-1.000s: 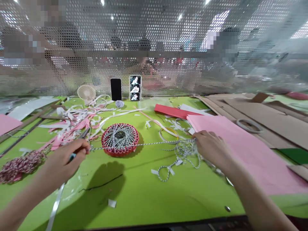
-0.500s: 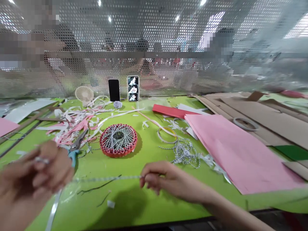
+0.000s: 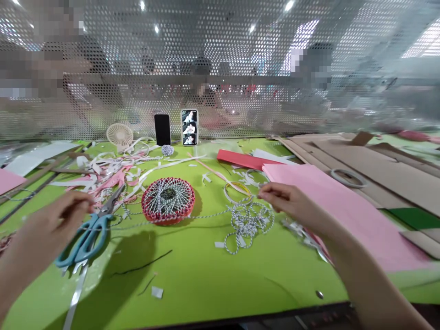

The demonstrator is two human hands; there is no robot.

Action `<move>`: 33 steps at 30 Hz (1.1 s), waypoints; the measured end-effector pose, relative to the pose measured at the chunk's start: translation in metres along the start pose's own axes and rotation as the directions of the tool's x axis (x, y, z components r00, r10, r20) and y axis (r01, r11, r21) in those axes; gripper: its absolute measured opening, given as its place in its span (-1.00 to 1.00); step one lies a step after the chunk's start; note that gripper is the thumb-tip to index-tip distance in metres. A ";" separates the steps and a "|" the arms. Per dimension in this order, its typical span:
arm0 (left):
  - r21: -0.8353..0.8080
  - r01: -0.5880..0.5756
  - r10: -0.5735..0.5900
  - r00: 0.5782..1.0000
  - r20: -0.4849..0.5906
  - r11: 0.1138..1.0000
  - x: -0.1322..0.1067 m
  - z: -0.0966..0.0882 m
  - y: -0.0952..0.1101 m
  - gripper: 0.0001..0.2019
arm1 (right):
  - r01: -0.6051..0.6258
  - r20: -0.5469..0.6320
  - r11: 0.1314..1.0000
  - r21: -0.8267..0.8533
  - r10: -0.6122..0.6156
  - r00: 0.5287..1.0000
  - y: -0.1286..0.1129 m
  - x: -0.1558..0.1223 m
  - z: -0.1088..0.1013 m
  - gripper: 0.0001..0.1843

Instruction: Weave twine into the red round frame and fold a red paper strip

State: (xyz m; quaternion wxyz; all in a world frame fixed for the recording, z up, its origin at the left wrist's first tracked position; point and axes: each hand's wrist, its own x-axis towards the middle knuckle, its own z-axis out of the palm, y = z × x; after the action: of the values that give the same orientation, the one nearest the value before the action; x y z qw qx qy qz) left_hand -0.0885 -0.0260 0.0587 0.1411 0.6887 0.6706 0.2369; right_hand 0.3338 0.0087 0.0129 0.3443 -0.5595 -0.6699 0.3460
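A round red disc (image 3: 168, 200) woven over with black-and-white twine lies on the green table (image 3: 206, 275). The same twine runs from its front edge to a loose pile of twine (image 3: 248, 222). My right hand (image 3: 292, 204) hovers just above that pile, fingers pinched on the twine. My left hand (image 3: 51, 222) is at the left with fingers closed, beside teal-handled scissors (image 3: 85, 236) that lie on the table. The twine leads toward it behind the scissors.
Pink paper (image 3: 343, 206) and cardboard sheets (image 3: 378, 160) cover the right side. A red paper strip (image 3: 244, 159), a yellow ring (image 3: 237, 192), paper scraps (image 3: 103, 174), two phones (image 3: 162, 129), and a small fan (image 3: 119, 134) stand before a perforated metal screen. People sit behind it.
My right hand went from the table's front back up to the twine pile. My left hand dropped lower and further out. The twine now lies slack in front of the disc.
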 end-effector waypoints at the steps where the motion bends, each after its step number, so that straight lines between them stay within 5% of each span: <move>1: 0.046 0.020 -0.024 0.996 0.084 0.999 -0.002 0.010 0.021 -0.85 | 0.025 0.060 1.000 -0.013 -0.025 0.998 -0.009 -0.001 0.007 -0.75; 4: 0.026 -0.120 0.114 0.979 0.167 0.992 -0.005 0.037 0.075 -0.73 | 0.121 0.183 0.993 -0.012 -0.117 0.976 -0.038 -0.005 0.028 -0.80; 7: -0.165 -0.175 0.219 0.925 0.310 0.971 -0.006 0.057 0.108 -0.70 | 0.158 0.253 0.985 0.072 -0.172 0.952 -0.060 -0.012 0.042 -0.84; 10: -0.361 -0.093 0.267 0.841 0.471 0.928 -0.006 0.073 0.123 -0.68 | 0.141 0.310 0.972 0.189 -0.195 0.931 -0.073 -0.018 0.049 -0.86; 14: -0.578 0.165 0.302 0.721 0.624 0.799 -0.006 0.088 0.125 -0.78 | 0.137 0.329 0.972 0.191 -0.195 0.924 -0.075 -0.021 0.051 -0.87; 24: -0.510 0.276 0.110 0.790 0.603 0.814 -0.008 0.077 0.078 -0.72 | 0.136 0.268 0.989 -0.065 -0.114 0.957 -0.035 -0.013 0.034 -0.80; 33: -0.441 0.259 0.054 0.811 0.582 0.859 -0.013 0.073 0.079 -0.72 | 0.125 0.261 0.978 -0.166 -0.078 0.962 -0.028 -0.012 0.035 -0.79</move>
State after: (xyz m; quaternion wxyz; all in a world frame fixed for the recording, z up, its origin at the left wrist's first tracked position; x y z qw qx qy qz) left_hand 0.0166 -0.0342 0.0354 0.5235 0.6280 0.5487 0.1748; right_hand 0.2919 -0.0099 0.0173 0.2213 -0.5046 -0.7648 0.3340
